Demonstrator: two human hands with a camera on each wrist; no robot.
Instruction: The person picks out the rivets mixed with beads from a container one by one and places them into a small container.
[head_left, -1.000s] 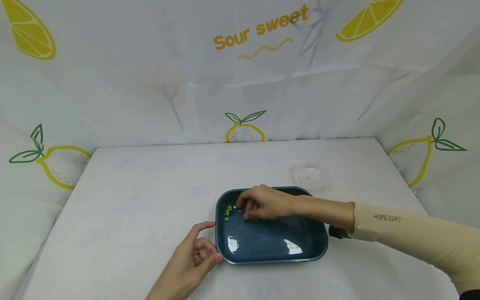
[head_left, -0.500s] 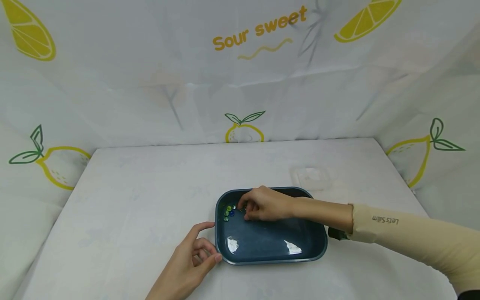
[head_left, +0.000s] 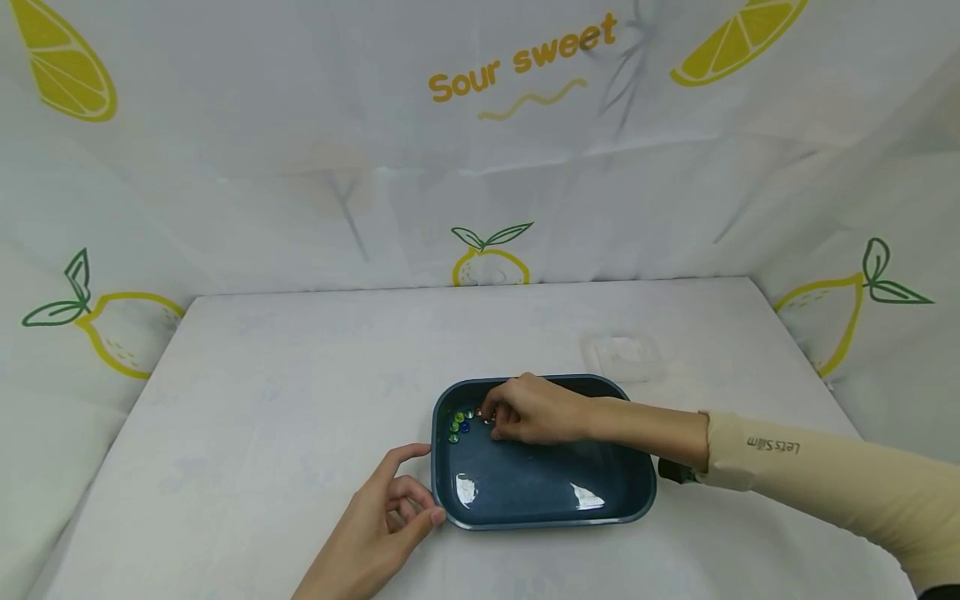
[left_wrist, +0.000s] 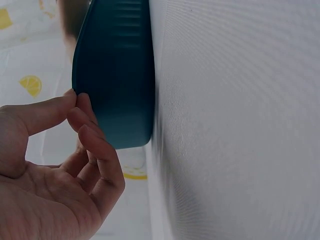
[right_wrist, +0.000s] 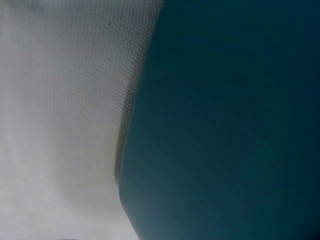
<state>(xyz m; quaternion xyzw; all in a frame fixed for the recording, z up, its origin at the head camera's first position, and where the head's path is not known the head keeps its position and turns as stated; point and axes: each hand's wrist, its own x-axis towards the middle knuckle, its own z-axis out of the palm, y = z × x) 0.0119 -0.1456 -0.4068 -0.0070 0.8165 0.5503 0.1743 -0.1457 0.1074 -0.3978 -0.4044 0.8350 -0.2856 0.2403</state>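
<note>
A dark blue rectangular tray with rounded corners and low walls stands on the white cloth. In its far left corner lie several small, shiny glass-like beads, green, clear and blue. My right hand reaches into the tray from the right, its fingers bent down over more beads. Whether a bead is pinched between them is hidden. At the tray's left side, my left hand touches the rim with index finger and thumb tip. The left wrist view shows the thumb at the rim, with the other fingers loosely bent against the outer wall.
A clear plastic container stands behind the tray's far right corner. A white cloth with lemon prints hangs behind and beside the table. The right wrist view is filled by the tray's outer wall and cloth.
The right hand's fingertips have shifted slightly to the right along the beads, uncovering one more of them. The left hand and the tray have stayed in place.
</note>
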